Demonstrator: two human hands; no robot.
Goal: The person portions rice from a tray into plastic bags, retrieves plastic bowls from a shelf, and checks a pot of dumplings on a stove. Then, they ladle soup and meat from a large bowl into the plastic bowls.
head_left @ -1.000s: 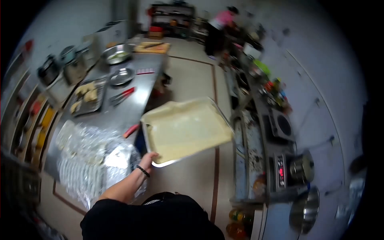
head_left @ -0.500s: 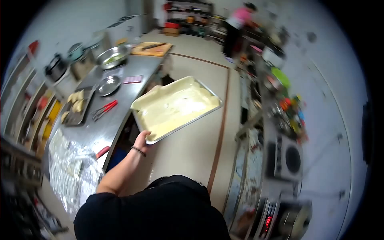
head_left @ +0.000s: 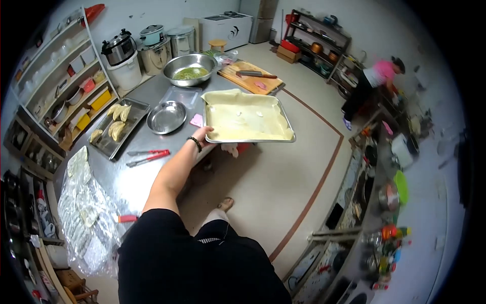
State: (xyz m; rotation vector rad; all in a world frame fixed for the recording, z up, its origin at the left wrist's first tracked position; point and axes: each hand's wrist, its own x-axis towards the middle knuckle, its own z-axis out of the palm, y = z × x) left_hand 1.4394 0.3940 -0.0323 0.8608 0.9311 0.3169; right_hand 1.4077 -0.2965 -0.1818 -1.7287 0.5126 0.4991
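My left hand is closed on the near-left corner of a shallow metal baking tray. A pale yellow sheet lines the tray, its edges rising up the walls, with a few small whitish spots on it. The tray is held out over the right edge of the steel table. My right hand is out of view. To the left of my left hand lie red-handled tongs and a round metal dish. Farther left, a dark rectangular tray carries several folded dumplings.
A metal bowl with green contents and a wooden board with a cleaver sit at the table's far end. Clear plastic wrap covers the near-left corner. A person in pink bends over the right-hand counter.
My view has turned left, and the tray now sits more level and closer to the table's far end. My left hand keeps its hold on the corner.
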